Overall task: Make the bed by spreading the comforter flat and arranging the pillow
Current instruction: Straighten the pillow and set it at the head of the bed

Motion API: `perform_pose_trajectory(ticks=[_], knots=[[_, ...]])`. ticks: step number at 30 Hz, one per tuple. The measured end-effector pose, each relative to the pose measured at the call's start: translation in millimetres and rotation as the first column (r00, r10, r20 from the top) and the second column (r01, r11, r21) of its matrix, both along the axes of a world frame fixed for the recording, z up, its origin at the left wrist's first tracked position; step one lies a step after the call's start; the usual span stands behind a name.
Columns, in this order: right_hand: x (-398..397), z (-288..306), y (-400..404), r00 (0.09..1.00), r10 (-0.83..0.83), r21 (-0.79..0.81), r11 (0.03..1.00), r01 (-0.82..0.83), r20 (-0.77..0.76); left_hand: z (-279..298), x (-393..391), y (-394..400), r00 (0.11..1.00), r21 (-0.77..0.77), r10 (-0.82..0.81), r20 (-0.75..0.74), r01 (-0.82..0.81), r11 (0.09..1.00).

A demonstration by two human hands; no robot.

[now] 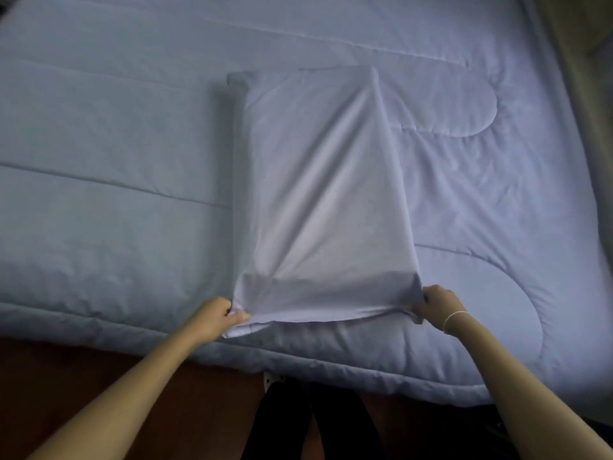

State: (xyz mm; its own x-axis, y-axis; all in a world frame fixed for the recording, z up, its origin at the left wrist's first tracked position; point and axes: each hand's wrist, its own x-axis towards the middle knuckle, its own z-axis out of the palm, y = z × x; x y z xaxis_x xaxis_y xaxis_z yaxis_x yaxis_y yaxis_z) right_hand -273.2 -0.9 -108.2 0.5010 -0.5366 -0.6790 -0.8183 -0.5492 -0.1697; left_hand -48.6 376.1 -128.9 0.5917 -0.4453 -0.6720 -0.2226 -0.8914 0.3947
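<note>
A pale blue quilted comforter (109, 154) lies spread flat over the bed and fills most of the head view. On it, near the bed's near edge, rests a pillow (315, 194) in a matching pale case, its long side running away from me. My left hand (215, 318) pinches the near left corner of the pillowcase. My right hand (438, 303) grips the near right corner. The loose cloth between both hands is pulled taut, with creases fanning up toward the far right corner.
The comforter's near edge hangs over the bed side above a dark reddish-brown floor (66, 376). My dark-clothed legs (305, 423) stand close to the bed. A beige strip (570, 44) runs along the bed's right edge.
</note>
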Motion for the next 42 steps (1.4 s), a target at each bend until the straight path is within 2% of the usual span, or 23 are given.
perform_pose_trajectory(ticks=[2, 4, 5, 6, 8, 11, 13, 16, 18, 19, 21, 23, 25, 27, 28, 30, 32, 33, 35, 37, 39, 40, 42], knots=[[-0.1, 5.3, -11.4, 0.997, -0.073, 0.058, 0.996, 0.073, -0.004, -2.6, 7.8, 9.1, 0.992, 0.039, -0.003, -0.128, 0.008, 0.999], [2.7, 10.4, -25.5, 0.965, -0.239, 0.108, 0.968, 0.227, 0.108, 3.3, 17.8, 7.5, 0.950, -0.094, 0.167, -0.263, -0.198, 0.976], [7.2, 14.0, -28.7, 0.942, -0.300, 0.134, 0.950, 0.281, 0.148, 7.1, 20.8, 2.4, 0.910, -0.161, 0.274, -0.313, -0.335, 0.928], [13.4, 16.7, -27.9, 0.932, -0.326, 0.167, 0.939, 0.300, 0.156, 9.5, 21.7, -6.2, 0.872, -0.206, 0.350, -0.342, -0.432, 0.878], [26.4, 16.4, -17.1, 0.962, -0.241, 0.157, 0.963, 0.220, 0.129, 11.0, 14.7, -26.6, 0.853, -0.260, 0.413, -0.318, -0.497, 0.828], [31.0, 12.4, -3.1, 0.989, -0.106, -0.051, 0.993, 0.111, 0.100, 8.9, -0.4, -39.9, 0.879, -0.383, 0.448, -0.162, -0.474, 0.793], [16.4, 6.6, -7.9, 0.990, -0.070, -0.128, 0.988, 0.085, 0.119, 6.2, -5.5, -28.6, 0.900, -0.395, 0.424, -0.107, -0.429, 0.812], [-5.4, 0.9, -19.5, 0.993, -0.105, -0.081, 0.991, 0.109, 0.051, 5.3, -12.8, -7.9, 0.944, -0.274, 0.306, -0.122, -0.328, 0.904], [-1.4, 8.2, -24.0, 0.984, -0.174, -0.096, 0.980, 0.175, 0.024, 10.9, -14.5, -5.4, 0.946, -0.239, 0.268, -0.183, -0.308, 0.921], [5.5, 14.1, -25.9, 0.968, -0.237, -0.138, 0.959, 0.247, 0.084, 14.6, -12.3, -7.1, 0.946, -0.240, 0.278, -0.166, -0.312, 0.919], [26.8, 26.6, -30.0, 0.881, -0.332, -0.213, 0.885, 0.415, 0.338, 18.9, 0.7, -14.1, 0.933, -0.258, 0.358, -0.025, -0.352, 0.900], [54.1, 31.6, -20.7, 0.779, -0.297, -0.179, 0.870, 0.459, 0.552, 19.4, 17.5, -26.6, 0.879, -0.338, 0.463, 0.115, -0.404, 0.850], [84.4, 31.7, 0.7, 0.783, -0.138, -0.156, 0.945, 0.287, 0.607, 18.7, 24.9, -47.2, 0.875, -0.384, 0.396, 0.278, -0.276, 0.881], [100.0, 16.8, 17.0, 0.850, 0.143, -0.277, 0.961, 0.004, 0.508, 14.4, 22.5, -65.4, 0.890, -0.317, 0.175, 0.422, -0.035, 0.948], [97.5, 7.6, 15.5, 0.876, 0.191, -0.287, 0.956, -0.064, 0.443, 8.9, 18.2, -67.8, 0.897, -0.252, 0.056, 0.438, 0.062, 0.966], [74.4, -10.9, -4.2, 0.929, 0.027, -0.214, 0.975, 0.057, 0.370, 2.4, 6.8, -60.1, 0.920, -0.129, -0.064, 0.387, 0.123, 0.984], [40.8, -21.4, -24.9, 0.949, -0.181, -0.207, 0.949, 0.238, 0.259, -1.3, -1.2, -42.5, 0.924, -0.104, -0.036, 0.381, 0.082, 0.991], [27.9, -22.1, -32.2, 0.933, -0.257, -0.248, 0.915, 0.319, 0.254, -2.2, -2.3, -34.6, 0.910, -0.115, -0.002, 0.414, 0.054, 0.992], [34.2, -10.1, -39.3, 0.870, -0.321, -0.303, 0.844, 0.442, 0.375, 0.3, 9.5, -36.3, 0.873, -0.154, 0.041, 0.487, 0.040, 0.987], [76.6, 8.9, -32.1, 0.834, -0.201, -0.346, 0.842, 0.415, 0.514, 6.5, 34.8, -65.7, 0.825, -0.234, 0.050, 0.564, 0.101, 0.967], [136.3, 19.2, -13.0, 0.800, 0.046, -0.422, 0.867, 0.266, 0.598, 14.6, 59.7, -117.6, 0.774, -0.276, -0.006, 0.633, 0.233, 0.933], [167.0, 20.2, 0.5, 0.777, 0.194, -0.467, 0.873, 0.142, 0.598, 16.0, 71.2, -144.8, 0.749, -0.269, -0.057, 0.660, 0.306, 0.913], [211.3, 10.4, 25.4, 0.739, 0.477, -0.523, 0.829, -0.199, 0.475, 12.9, 90.9, -181.1, 0.692, -0.180, -0.174, 0.701, 0.408, 0.895]])
